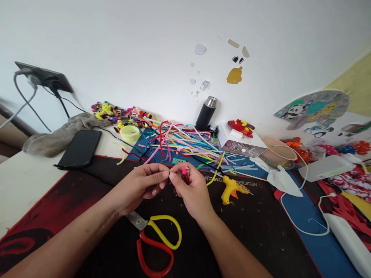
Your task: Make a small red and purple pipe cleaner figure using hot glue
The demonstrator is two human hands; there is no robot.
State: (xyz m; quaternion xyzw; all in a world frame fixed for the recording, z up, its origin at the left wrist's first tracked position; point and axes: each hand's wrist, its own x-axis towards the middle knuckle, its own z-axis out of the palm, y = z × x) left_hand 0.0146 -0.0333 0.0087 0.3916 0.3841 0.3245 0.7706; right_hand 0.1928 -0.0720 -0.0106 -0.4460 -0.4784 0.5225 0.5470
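My left hand [147,180] and my right hand [193,190] meet over the dark desk mat, thumb tips and forefingers almost touching. The left fingers are pinched together; whatever lies between them is too small to make out. Curled in my right hand is a small pink-topped object [184,170], mostly hidden by the fingers. Scissors [158,231] with one yellow and one red handle lie on the mat below, their blades partly under my left wrist. To the right of my right hand rests a yellow glue gun [231,190].
Behind the hands spreads a heap of colourful pipe cleaners [185,141]. A black thermos [206,113] stands by the wall, near a white box [243,141]. On the left are a yellow bowl [130,133] and a black phone [81,148]. White cables [301,231] cross the right side.
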